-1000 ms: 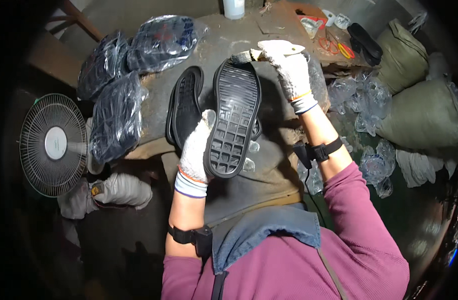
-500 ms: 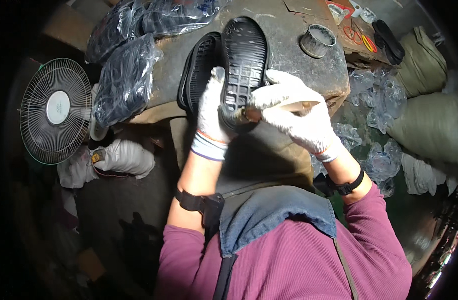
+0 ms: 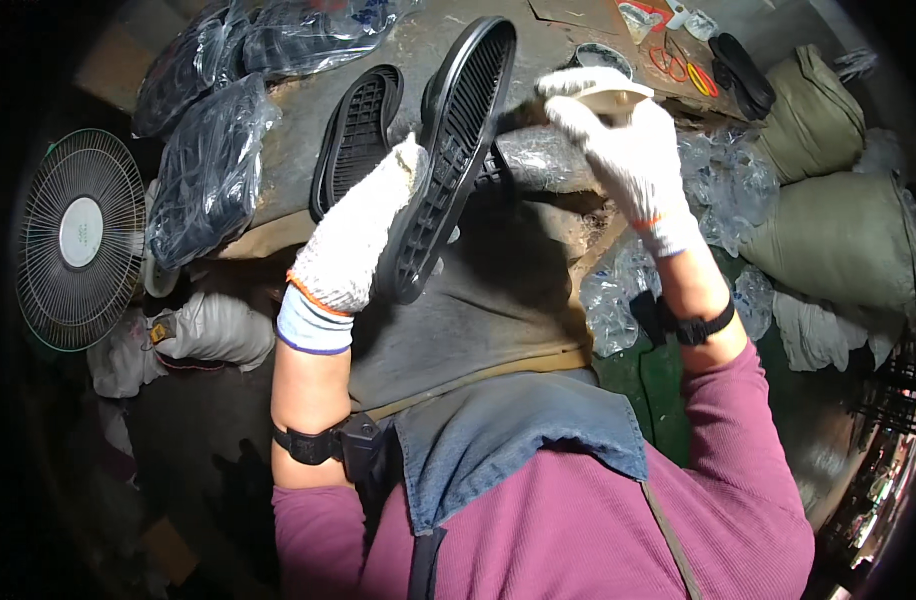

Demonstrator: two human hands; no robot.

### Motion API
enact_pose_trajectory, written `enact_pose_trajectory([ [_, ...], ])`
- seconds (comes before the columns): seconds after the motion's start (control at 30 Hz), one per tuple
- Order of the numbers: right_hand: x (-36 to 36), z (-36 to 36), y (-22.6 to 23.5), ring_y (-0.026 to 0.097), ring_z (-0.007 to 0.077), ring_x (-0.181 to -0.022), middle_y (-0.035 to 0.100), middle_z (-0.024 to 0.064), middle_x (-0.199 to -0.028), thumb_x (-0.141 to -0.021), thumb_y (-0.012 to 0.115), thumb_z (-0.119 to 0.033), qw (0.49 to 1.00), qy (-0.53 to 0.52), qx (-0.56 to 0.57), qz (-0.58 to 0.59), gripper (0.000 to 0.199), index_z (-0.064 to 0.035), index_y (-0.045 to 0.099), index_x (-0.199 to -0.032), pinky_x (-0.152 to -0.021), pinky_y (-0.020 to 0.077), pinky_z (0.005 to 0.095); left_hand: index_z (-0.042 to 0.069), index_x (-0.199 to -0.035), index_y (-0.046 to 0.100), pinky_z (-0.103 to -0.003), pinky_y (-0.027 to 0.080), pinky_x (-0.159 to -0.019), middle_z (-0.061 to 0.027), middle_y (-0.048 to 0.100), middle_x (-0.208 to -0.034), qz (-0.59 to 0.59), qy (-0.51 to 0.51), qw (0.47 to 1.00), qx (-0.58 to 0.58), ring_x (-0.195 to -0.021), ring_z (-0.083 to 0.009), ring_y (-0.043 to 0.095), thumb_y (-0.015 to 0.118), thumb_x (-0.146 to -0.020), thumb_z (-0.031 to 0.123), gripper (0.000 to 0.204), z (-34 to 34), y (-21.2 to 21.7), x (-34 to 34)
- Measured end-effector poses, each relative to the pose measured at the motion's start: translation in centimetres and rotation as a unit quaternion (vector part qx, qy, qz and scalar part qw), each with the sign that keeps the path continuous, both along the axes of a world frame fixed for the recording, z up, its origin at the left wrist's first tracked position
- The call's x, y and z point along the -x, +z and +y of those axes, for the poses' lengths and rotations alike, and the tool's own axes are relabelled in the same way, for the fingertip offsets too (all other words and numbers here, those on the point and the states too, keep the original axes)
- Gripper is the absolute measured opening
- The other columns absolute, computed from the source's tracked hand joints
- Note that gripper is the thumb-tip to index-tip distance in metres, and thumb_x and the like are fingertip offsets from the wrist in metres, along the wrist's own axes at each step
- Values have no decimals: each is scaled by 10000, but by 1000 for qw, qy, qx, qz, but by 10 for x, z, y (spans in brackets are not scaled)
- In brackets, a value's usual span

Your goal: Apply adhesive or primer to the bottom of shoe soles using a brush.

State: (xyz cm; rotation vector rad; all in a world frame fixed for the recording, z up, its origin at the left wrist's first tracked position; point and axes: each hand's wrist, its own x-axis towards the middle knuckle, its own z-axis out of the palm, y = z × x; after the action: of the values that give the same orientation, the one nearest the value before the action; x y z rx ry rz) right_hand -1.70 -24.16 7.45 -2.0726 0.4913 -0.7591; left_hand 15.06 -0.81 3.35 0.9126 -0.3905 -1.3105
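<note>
Over the bench, two hands — one sole held, another lying.

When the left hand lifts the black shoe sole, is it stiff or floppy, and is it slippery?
The black shoe sole probably is fairly stiff: gripped mid-length by the left hand, it stays straight. Likely light, since one hand lifts it. Its ribbed tread and the knit glove suggest little slipping.

Your left hand: white knit glove, orange band, purple-edged cuff. Your right hand: same white knit, orange trim. Shoe sole: black, ribbed tread pattern. Second sole: black, grid tread. Tabletop: grey-brown, stained. Sacks: olive green. Fan: white hub, grey wire grille. Your sleeves: maroon; apron: blue denim.
</note>
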Motion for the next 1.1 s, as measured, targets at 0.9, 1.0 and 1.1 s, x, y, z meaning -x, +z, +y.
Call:
enact_pose_trajectory([
  [0.9, -39, -22, -59, 724, 113, -955, 789, 61, -1037, -922, 759, -145, 989, -39, -36, -137, 193, -64, 768, -1098, -881, 559, 276, 6, -1598, 302, -774, 537, -858, -325, 422, -1552, 404, -82, 900, 141, -1150, -607, 612, 421, -1070, 567, 780, -11, -40, 31],
  [1.0, -40, -4, -71, 705, 120, -961, 774, 55, -1069, -920, 763, -124, 980, -14, -107, -169, 213, -54, 762, -1121, -888, 552, 276, 18, -1608, 288, -780, 535, -850, -326, 410, -1562, 407, -84, 899, 136, -1147, -597, 619, 389, -1078, 564, 767, -13, -44, 34],
  [1.1, -36, 33, -62, 669, 133, -1054, 750, 53, -1110, -899, 770, -74, 966, 113, -175, -150, 180, -54, 769, -1078, -938, 541, 299, 33, -1582, 360, -783, 531, -859, -289, 467, -1537, 380, -59, 914, 133, -1140, -595, 622, 398, -1073, 570, 741, -4, -51, 32],
])
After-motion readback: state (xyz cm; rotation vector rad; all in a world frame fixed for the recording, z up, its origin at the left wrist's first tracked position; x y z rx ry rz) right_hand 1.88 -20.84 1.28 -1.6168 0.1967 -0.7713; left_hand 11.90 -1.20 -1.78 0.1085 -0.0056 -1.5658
